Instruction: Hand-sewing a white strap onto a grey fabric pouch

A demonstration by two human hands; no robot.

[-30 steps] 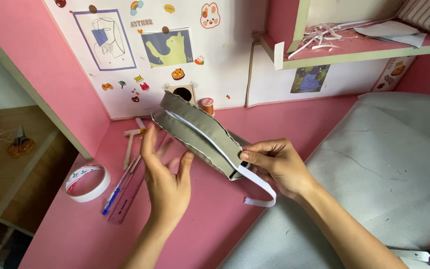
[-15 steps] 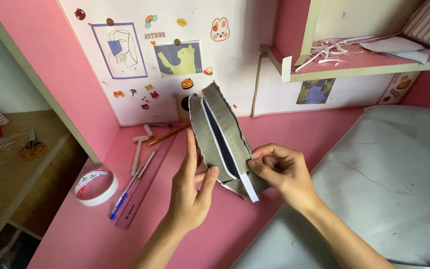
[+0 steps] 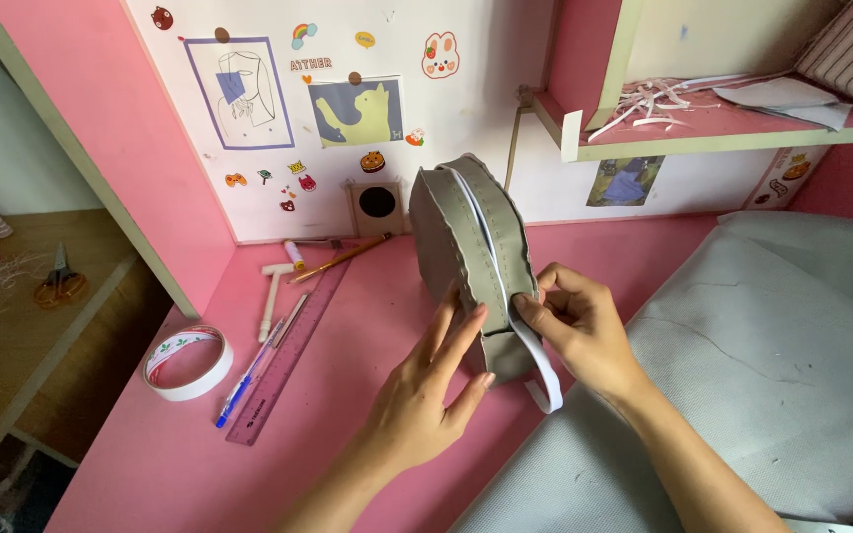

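A grey, rounded felt pouch [image 3: 456,232] with stitched seams stands on edge above the pink desk [image 3: 348,395]. A white strip [image 3: 535,360] runs along its top seam and hangs loose at the near end. My left hand [image 3: 422,405] presses flat against the pouch's near left side, fingers spread. My right hand [image 3: 580,331] pinches the pouch's near right edge together with the white strip.
A roll of tape [image 3: 188,362], a blue pen [image 3: 246,380], a purple ruler [image 3: 283,350], a white tool [image 3: 271,291] and a pencil [image 3: 343,259] lie left on the desk. Grey fabric [image 3: 742,365] covers the right. A shelf [image 3: 703,123] holds paper scraps. Scissors [image 3: 56,281] rest on a wooden surface.
The pouch has turned from lying slanted across the hands to standing upright on edge and moved right. My left hand shifted from under it to its near side.
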